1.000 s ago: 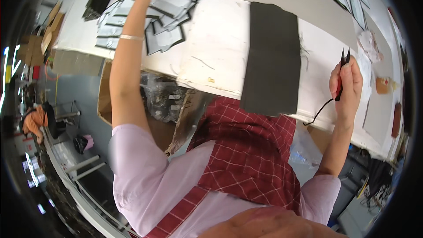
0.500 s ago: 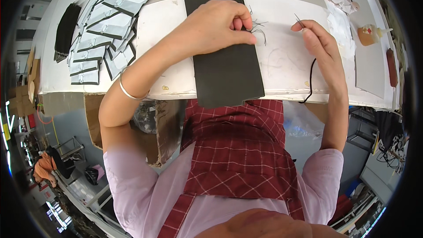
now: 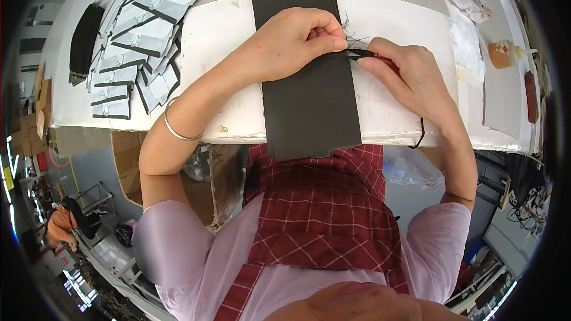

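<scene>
On the white-covered worktable (image 3: pixel 410 30), a stack of dark fabric strips (image 3: pixel 306 92) lies lengthwise toward the person, its near end hanging a little over the table's front edge above a red checked apron (image 3: pixel 327 214). The left hand (image 3: pixel 291 41) presses down on the upper part of the stack, its thumb and forefinger pinched together at the right edge where a few loose threads (image 3: pixel 352 31) stick out. The right hand (image 3: pixel 410 77) comes in from the other side, closed around small thread snips (image 3: pixel 366 54) with a dark blade and reddish handle; the tips point straight at the left fingertips, very nearly touching them. A black cord (image 3: pixel 421 134) trails from the right hand over the table edge. Off to the left lie fanned rows of pale, dark-bordered pieces (image 3: pixel 134 41) and a dark bundle (image 3: pixel 83 41); to the right sit a small bottle with an orange body (image 3: pixel 504 53) and a crumpled pale cloth (image 3: pixel 467 0). The chief risk, as I judge it, is the closeness of blade to fingertip: a slight slip could nick the left forefinger. The snips could also bite into the fabric edge instead of only the threads, since the threads sit tight against it. The overhanging end might drag the stack if the left hand's pressure eases, shifting the layers out of line.
</scene>
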Demonstrator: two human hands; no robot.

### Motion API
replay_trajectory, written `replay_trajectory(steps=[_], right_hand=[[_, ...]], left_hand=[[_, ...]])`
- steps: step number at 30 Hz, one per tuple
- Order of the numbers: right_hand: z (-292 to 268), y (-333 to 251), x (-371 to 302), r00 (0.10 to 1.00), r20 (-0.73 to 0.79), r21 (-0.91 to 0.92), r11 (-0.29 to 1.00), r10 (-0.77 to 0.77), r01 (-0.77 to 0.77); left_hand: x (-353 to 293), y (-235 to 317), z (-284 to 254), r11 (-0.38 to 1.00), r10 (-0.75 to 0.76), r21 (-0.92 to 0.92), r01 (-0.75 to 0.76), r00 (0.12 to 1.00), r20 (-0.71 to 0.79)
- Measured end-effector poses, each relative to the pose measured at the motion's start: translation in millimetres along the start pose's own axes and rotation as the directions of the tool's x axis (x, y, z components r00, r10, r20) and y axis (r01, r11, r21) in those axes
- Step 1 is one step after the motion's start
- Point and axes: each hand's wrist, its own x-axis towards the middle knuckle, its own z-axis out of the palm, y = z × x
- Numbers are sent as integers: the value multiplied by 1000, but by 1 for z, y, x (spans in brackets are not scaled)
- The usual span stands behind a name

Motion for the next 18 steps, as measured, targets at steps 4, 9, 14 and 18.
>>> replay_trajectory(steps=[4, 9, 14, 18], right_hand=[[2, -2, 5, 1000, 7, -51, 998, -28, 28], [7, -2, 8, 999, -9, -61, 997, -41, 41], [8, -1, 8, 998, -11, -61, 997, -55, 54], [8, -1, 7, 999, -37, 39, 998, -40, 41]], left_hand=[[1, -5, 0, 999, 10, -51, -10, 1000, 2], [1, -6, 1, 999, 30, -36, -30, 1000, -8], [1, -4, 2, 999, 18, -35, -19, 1000, -13], [2, -6, -1, 995, 65, -73, -67, 997, -32]])
